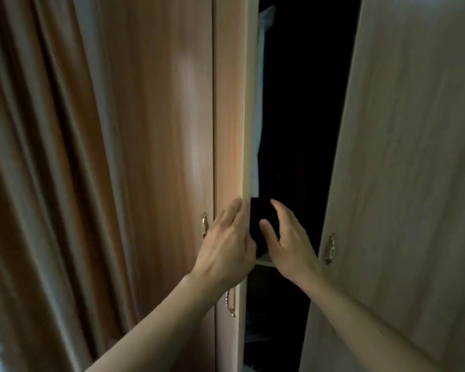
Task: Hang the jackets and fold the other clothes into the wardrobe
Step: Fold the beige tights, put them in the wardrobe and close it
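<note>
A wooden wardrobe stands in front of me with a dark gap between its doors. My left hand (pixel 227 242) rests with straight fingers on the edge of the left door (pixel 230 130). My right hand (pixel 287 237) reaches into the gap with fingers spread, holding nothing, in front of a dark piece of clothing (pixel 257 221) on a shelf (pixel 263 263). A pale garment (pixel 258 103) hangs just inside, behind the left door's edge. The rest of the inside is too dark to make out.
The right door (pixel 403 183) stands swung open towards me, with a brass handle (pixel 331 248). More brass handles (pixel 204 224) sit on the left doors. A brown curtain (pixel 38 170) hangs at the far left.
</note>
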Motion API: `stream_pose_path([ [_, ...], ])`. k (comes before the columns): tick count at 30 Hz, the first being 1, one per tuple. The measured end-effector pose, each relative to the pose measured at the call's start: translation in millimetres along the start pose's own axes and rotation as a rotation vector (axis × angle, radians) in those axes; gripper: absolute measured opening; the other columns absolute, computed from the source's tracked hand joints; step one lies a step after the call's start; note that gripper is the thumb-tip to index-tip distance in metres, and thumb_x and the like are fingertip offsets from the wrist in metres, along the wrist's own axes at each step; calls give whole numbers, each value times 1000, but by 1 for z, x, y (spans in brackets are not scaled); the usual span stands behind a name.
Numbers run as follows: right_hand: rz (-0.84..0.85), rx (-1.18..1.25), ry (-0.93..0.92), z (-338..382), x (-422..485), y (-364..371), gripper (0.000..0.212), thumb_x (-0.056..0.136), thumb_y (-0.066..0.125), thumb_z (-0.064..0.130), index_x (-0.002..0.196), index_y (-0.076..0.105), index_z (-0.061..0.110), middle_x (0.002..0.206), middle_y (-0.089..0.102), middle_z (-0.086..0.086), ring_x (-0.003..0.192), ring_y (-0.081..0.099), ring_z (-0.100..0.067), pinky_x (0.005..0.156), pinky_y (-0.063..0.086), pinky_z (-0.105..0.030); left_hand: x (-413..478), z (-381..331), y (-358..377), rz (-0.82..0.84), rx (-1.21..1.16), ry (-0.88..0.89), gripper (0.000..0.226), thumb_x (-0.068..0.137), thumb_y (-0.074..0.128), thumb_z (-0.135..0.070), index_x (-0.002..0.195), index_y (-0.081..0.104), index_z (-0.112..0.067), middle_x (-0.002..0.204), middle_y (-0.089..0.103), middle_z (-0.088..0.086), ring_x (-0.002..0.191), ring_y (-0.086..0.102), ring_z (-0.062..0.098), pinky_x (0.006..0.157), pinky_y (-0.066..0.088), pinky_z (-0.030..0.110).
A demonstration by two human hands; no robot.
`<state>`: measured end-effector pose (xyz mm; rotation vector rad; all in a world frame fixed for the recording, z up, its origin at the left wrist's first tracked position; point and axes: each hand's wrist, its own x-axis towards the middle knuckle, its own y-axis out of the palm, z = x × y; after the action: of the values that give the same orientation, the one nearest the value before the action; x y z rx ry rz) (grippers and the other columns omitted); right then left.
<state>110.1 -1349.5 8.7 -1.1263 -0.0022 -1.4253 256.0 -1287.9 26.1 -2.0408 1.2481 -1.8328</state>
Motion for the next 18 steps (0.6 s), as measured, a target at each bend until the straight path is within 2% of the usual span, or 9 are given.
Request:
stream_pose_path([
  [2,-16,-12,13,-20,-1,-10,72,95,31,63,155,19,26,160,28,7,145,27,-9,111,24,-24,10,-10,27,46,29,31,62,88,53,-14,147,33,-12,150,38,2,125,39,15,103,41,27],
  [4,-38,-40,32,-42,-3,-24,72,93,30,62,155,20,26,160,28,6,146,27,-9,114,24,-25,22,-18,57,96,52,44,68,91,50,-17,153,23,-13,160,28,6,139,32,18,112,34,30],
  [7,-34,-64,94,-81,-5,-50,69,95,29,60,155,19,27,162,23,7,147,24,-11,119,27,-35,40,-30,99,175,76,62,74,96,50,-23,157,9,-17,165,13,3,150,17,20,120,20,30],
  [8,-33,-80,110,-94,-5,-58,67,97,31,57,155,20,26,162,23,5,148,24,-12,120,26,-36,47,-34,112,195,88,55,74,97,49,-26,157,7,-17,166,10,2,151,15,19,121,19,31],
  [12,-31,-193,152,-147,-3,-88,64,101,37,49,155,22,19,162,23,-1,149,21,-16,118,17,-27,76,-43,157,266,132,13,73,94,48,-27,156,10,-19,166,6,-1,150,15,20,118,30,37],
  [18,-36,-236,194,-203,-1,-108,67,101,36,52,155,21,17,163,22,-5,149,20,-18,118,18,-32,110,-53,196,283,163,-36,70,92,52,-25,152,17,-20,165,5,0,147,20,24,113,36,37],
])
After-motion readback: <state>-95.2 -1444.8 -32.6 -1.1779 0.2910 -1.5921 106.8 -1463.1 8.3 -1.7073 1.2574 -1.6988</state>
